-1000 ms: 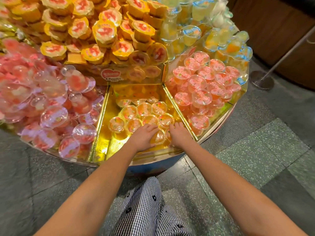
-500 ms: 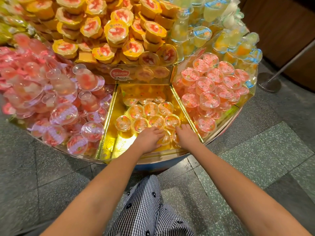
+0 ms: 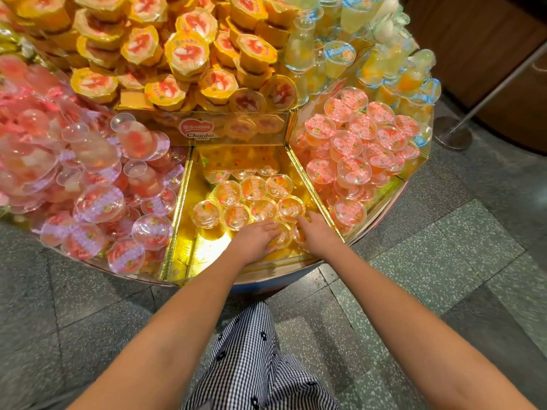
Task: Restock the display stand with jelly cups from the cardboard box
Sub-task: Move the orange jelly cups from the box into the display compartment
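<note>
The round display stand (image 3: 296,269) has a gold middle compartment (image 3: 189,255) holding several clear orange jelly cups (image 3: 254,187) in rows. My left hand (image 3: 255,239) reaches into the front of this compartment, its fingers curled over a jelly cup (image 3: 281,235). My right hand (image 3: 317,235) is beside it on the right and holds another cup (image 3: 297,235) against the front row. That cup is mostly hidden by the fingers. The cardboard box is out of view.
Pink-lidded cups (image 3: 352,170) fill the right compartment and larger pink cups (image 3: 97,202) the left. Yellow boxed jellies (image 3: 186,54) pile up behind a clear panel. A metal post base (image 3: 453,134) stands on the grey tiled floor at right.
Both hands stay on the cups at the front of the middle compartment. My view has shifted slightly, and the stand sits a little further right in it.
</note>
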